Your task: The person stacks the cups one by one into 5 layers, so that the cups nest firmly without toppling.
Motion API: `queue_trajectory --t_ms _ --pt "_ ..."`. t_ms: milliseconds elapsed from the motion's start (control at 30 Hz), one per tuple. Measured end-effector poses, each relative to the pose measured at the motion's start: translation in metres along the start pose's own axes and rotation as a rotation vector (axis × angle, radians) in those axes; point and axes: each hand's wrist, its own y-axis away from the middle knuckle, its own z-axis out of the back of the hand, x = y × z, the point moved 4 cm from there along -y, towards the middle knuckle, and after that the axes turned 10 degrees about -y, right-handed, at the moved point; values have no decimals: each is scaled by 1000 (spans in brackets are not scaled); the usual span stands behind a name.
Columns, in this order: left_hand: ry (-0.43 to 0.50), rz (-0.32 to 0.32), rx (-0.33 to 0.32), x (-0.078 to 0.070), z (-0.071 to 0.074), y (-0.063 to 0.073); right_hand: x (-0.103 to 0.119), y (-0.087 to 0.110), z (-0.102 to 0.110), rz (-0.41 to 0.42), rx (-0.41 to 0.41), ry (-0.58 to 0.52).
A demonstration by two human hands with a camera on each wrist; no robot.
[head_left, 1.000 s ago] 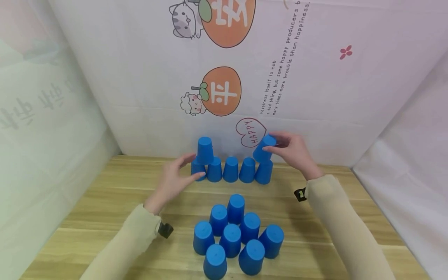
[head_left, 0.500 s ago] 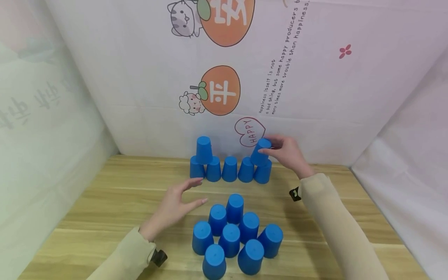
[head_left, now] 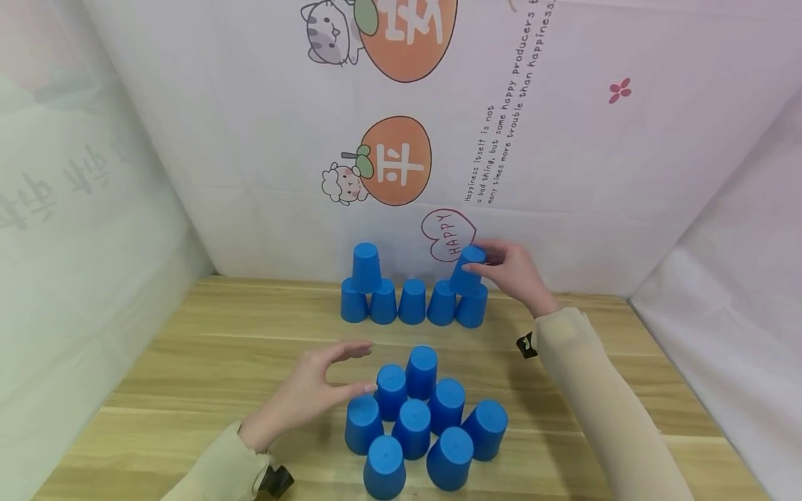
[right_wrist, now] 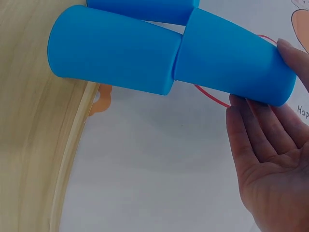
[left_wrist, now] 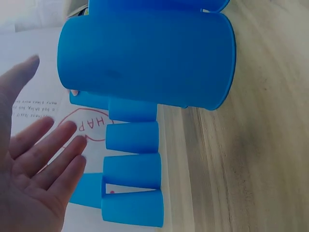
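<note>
My right hand holds an upside-down blue cup between thumb and fingers. In the right wrist view, that cup rests across the ends of the two rightmost cups of the back row. Several inverted blue cups make up this row, and another cup stands on its left pair. My left hand, fingers extended and thumb apart, hovers left of a nearer cluster of several inverted blue cups. It holds nothing; in the left wrist view a large near cup lies beyond its fingers.
The wooden table ends at a white printed cloth just behind the back row. Pale cloth walls enclose both sides.
My left hand has drawn back from the upper left cup toward the near cluster. My right hand has shifted slightly left, bringing its cup upright onto the right pair.
</note>
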Motion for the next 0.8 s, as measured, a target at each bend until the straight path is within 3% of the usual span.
queue_trajectory --t_ms 367,600,800 --pt "129 -12 157 4 -7 9 -3 10 8 20 -31 -7" --pt "137 -12 231 8 -12 15 14 38 20 48 -63 -64" --pt "116 -22 255 12 -16 17 30 64 24 69 -24 -99"
